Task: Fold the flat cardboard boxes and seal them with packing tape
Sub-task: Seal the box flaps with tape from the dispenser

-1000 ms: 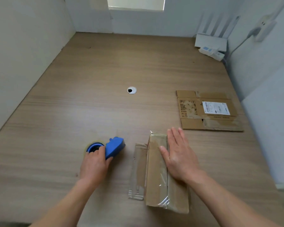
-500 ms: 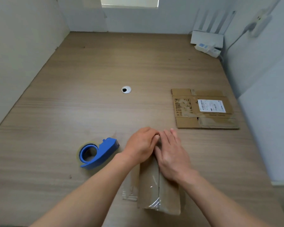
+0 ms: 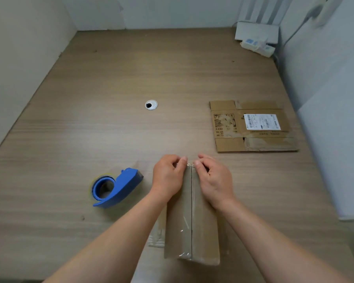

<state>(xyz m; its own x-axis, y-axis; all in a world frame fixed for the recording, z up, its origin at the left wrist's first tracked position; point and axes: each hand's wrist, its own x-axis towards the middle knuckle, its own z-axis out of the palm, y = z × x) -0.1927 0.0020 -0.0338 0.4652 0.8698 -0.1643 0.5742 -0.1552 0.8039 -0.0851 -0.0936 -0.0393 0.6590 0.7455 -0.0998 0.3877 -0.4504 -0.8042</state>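
- Head view: a folded brown cardboard box (image 3: 202, 231) lies on the pale wood-grain table (image 3: 110, 78) between both forearms. Clear glossy tape (image 3: 184, 223) runs along its centre seam.
- The left hand (image 3: 168, 176) and right hand (image 3: 215, 178), fingers curled, grip the box's far end, thumbs beside the tape's end.
- Best done, I judge, by pressing the tape end firmly over that edge and smoothing outwards so it does not wrinkle.
- A blue plastic tape dispenser (image 3: 119, 185) lies just left of the hands. A flat, labelled cardboard box (image 3: 227, 144) lies well apart, far right.

wood table (image 3: 110, 78); round cable grommet (image 3: 151, 104) mid-table; white router (image 3: 256, 33) w/ power strip (image 3: 258, 46) far right corner.
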